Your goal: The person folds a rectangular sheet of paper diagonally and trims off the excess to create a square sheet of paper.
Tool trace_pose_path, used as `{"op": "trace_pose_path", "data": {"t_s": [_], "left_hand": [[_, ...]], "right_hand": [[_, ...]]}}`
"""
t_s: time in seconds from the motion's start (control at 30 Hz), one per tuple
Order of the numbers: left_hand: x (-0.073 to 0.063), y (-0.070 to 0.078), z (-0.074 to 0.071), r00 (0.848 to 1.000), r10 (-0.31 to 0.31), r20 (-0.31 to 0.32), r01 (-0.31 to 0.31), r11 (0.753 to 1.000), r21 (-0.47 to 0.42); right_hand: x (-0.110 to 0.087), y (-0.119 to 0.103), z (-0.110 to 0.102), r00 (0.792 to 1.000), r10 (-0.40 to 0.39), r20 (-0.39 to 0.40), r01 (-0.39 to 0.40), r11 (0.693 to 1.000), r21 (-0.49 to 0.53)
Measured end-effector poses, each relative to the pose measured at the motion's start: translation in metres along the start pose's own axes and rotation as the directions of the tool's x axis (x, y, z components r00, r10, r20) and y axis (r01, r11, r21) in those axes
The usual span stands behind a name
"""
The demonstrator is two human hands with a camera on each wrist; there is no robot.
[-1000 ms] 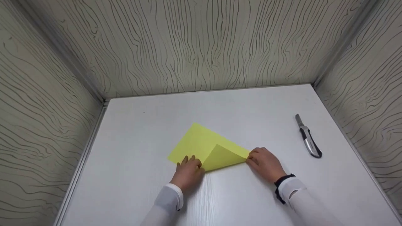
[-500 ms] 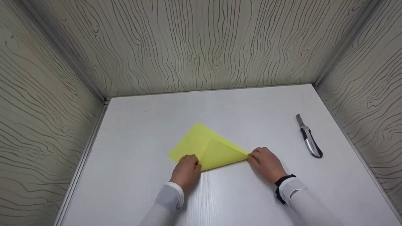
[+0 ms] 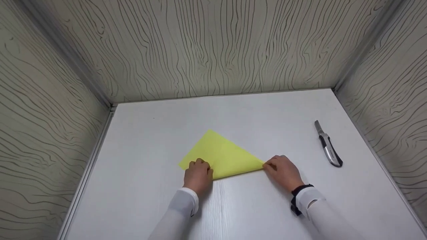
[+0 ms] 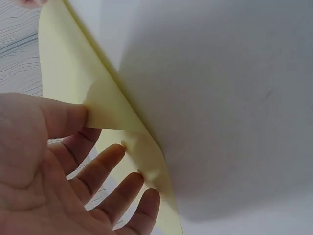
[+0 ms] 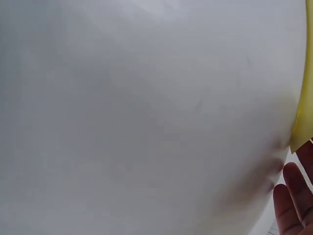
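A sheet of yellow paper (image 3: 230,155) lies on the white table, its near part folded over toward the far side. My left hand (image 3: 197,175) is at the near-left part of the fold. In the left wrist view its thumb and index finger pinch the flap's edge (image 4: 105,110), while the other fingers lie against the layer beneath. My right hand (image 3: 283,171) pinches the sheet's right corner. Only a strip of the paper (image 5: 304,112) and some fingers (image 5: 296,186) show in the right wrist view; the pinch itself is mostly hidden there.
A silver and black utility knife (image 3: 328,146) lies to the right with its blade out, pointing to the far side. Wood-patterned panels (image 3: 213,50) enclose the white table (image 3: 140,140) at the back and both sides.
The folded flap has swung up and away from me until it lies nearly flat over the sheet. My left hand has moved slightly forward; the right hand stays at its corner.
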State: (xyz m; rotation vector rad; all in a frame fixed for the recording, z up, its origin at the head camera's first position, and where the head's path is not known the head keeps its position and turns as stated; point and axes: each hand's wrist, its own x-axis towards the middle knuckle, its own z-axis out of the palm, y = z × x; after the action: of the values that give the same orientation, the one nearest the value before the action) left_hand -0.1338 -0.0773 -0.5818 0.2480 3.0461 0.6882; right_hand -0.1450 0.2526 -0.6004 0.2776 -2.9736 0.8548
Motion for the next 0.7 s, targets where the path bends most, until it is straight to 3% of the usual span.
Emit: {"op": "trace_pose_path", "data": {"t_s": [0.5, 0.7], "left_hand": [[0.018, 0.007, 0.001, 0.991, -0.130, 0.040, 0.127, 0.990, 0.067], [0.022, 0.008, 0.001, 0.986, -0.153, 0.068, 0.148, 0.986, 0.083]], "right_hand": [[0.007, -0.007, -0.001, 0.997, 0.068, 0.022, -0.067, 0.998, -0.013], [0.009, -0.008, -0.001, 0.995, 0.097, 0.026, -0.097, 0.995, 0.013]]}}
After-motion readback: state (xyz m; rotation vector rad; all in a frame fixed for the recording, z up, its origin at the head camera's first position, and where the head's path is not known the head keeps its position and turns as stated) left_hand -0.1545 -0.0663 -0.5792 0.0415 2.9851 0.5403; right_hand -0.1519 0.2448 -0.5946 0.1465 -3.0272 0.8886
